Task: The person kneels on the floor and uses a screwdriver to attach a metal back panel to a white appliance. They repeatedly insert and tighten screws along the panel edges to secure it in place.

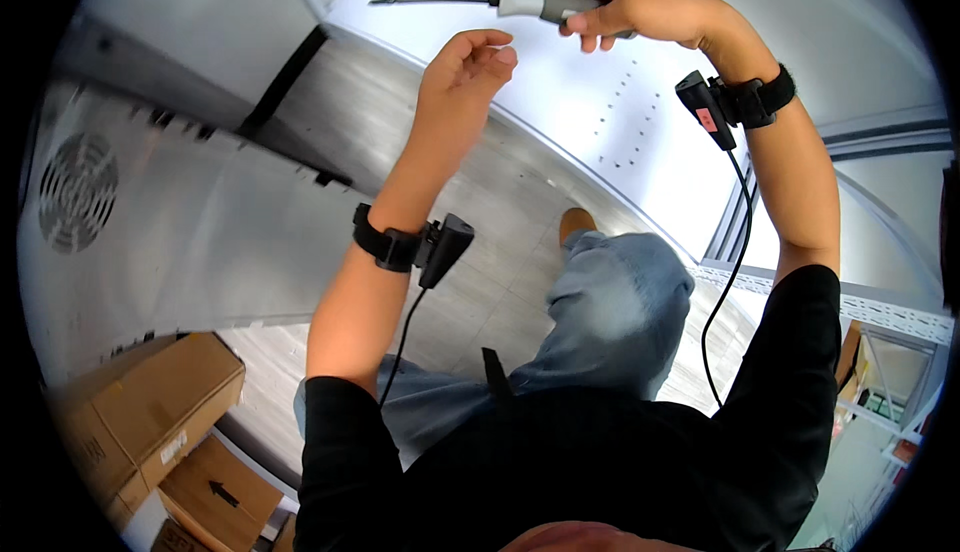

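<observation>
Grip: right hand (645, 7) grasps 1 screwdriver (519, 1), upper centre; left hand (458, 80) released, loosely curled. Lower left: 1 arrow-marked box (245, 514).

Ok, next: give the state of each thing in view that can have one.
Screwdriver: held by its handle, shaft pointing left.
Right hand: closed around the screwdriver's handle.
Left hand: fingers curled, nothing visible in it.
Wrist units: strapped on, cabled.
Large box: looks shut.
Specks: on the white panel, screws or holes unclear.
</observation>
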A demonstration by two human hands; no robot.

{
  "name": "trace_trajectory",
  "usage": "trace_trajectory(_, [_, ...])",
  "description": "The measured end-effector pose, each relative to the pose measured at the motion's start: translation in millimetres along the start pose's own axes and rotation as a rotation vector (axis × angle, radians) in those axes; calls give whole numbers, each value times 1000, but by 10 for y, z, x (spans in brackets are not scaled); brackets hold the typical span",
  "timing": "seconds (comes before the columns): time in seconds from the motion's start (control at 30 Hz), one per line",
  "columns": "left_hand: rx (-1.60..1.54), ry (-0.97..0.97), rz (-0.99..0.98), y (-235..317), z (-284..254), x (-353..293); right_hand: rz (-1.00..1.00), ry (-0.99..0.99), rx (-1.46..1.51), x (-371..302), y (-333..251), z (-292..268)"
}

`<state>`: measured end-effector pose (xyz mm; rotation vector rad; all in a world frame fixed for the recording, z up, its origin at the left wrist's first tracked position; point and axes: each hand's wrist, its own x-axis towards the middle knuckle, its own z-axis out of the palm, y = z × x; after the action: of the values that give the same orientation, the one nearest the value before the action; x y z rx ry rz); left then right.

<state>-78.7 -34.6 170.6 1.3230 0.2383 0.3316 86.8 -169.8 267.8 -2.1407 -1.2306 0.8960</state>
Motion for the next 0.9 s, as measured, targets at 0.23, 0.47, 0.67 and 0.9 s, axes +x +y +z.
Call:
trace_trajectory(0.23, [480, -120, -158, -1510, 702, 1022, 130, 265, 518, -271, 2001, -67])
trace_trajectory(0.47, [709, -227, -195, -2540, 1469, 1825, 492, 549, 767, -609, 3256, 372])
trace_trajectory(0.67, [861, -196, -140, -3040, 1889, 2315, 564, 654, 997, -828, 3752, 544])
trace_trajectory(0.9, [942, -166, -97, -3200, 2023, 2503, 590, 668, 998, -849, 3847, 546])
